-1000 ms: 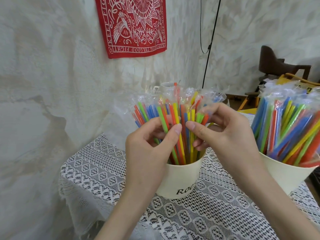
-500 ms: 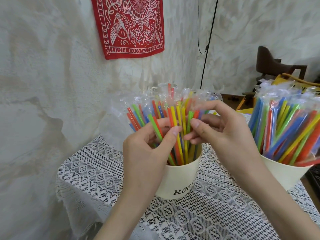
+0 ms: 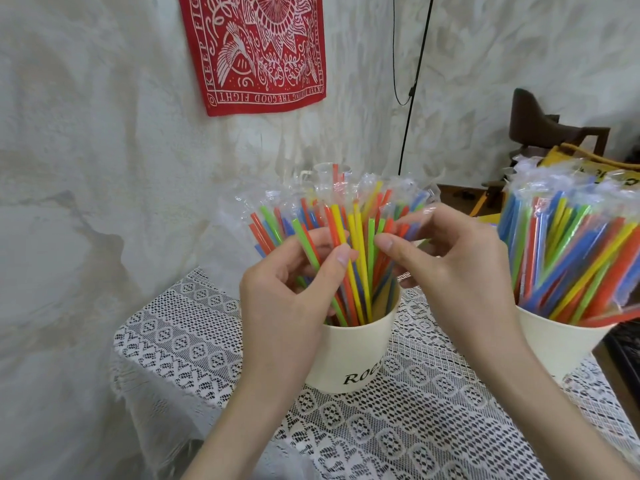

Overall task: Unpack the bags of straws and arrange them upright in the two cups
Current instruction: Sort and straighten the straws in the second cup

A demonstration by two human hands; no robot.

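A cream cup (image 3: 349, 355) marked "Roe" stands on the lace-covered table (image 3: 194, 341), full of wrapped coloured straws (image 3: 360, 220) standing upright and fanned out. My left hand (image 3: 291, 299) pinches a few of those straws between thumb and fingers on the left of the bunch. On the right of the bunch my right hand (image 3: 450, 275) has its fingers curled among the straws, thumb pointing at the left thumb. A second cream cup (image 3: 561, 344) at the right edge holds another dense bunch of wrapped straws (image 3: 575, 247), leaning left.
A white plastered wall stands close behind the table, with a red printed cloth (image 3: 256, 50) and a black cable (image 3: 412, 88) hanging on it. A dark wooden chair (image 3: 543, 129) and a yellow bag (image 3: 588, 164) are at the back right. The table's left edge drops off near the wall.
Both hands have shifted slightly within the bunch, spreading the straws in the middle cup wider. The cups have not moved.
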